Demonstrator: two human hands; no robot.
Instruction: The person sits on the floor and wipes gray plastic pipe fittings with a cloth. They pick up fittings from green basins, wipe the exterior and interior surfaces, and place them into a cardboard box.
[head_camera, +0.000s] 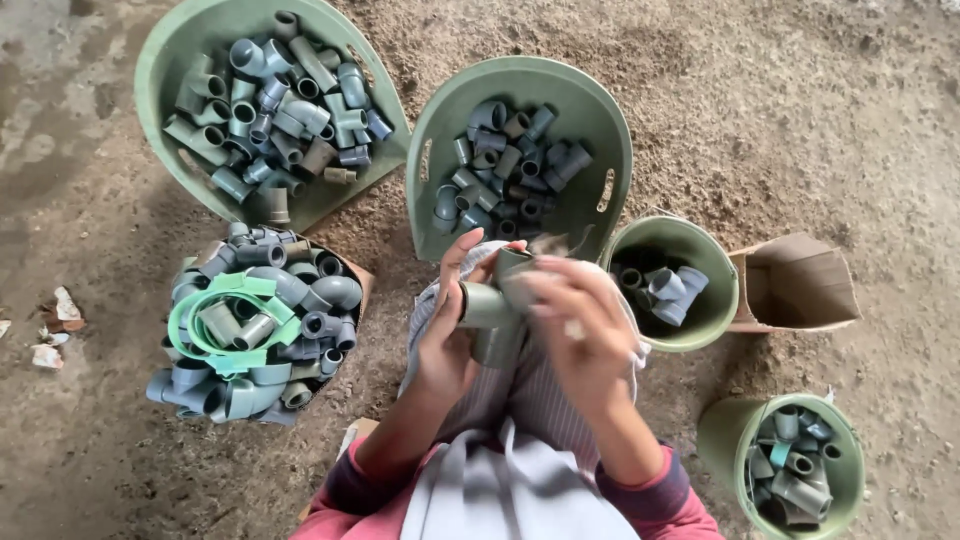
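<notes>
Both hands (520, 320) grip fitting (490, 305), baskets (600, 130) crowding.

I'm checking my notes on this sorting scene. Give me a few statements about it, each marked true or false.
1. The left hand holds a grey pipe fitting. True.
2. The right hand rests on the ground. False: it is raised at the fitting, blurred.
3. A green strap lies on the heaped fittings at the left. True.
4. The cardboard box is full of fittings. False: none show in it.
5. The ground is tiled. False: it is bare and sandy.
</notes>
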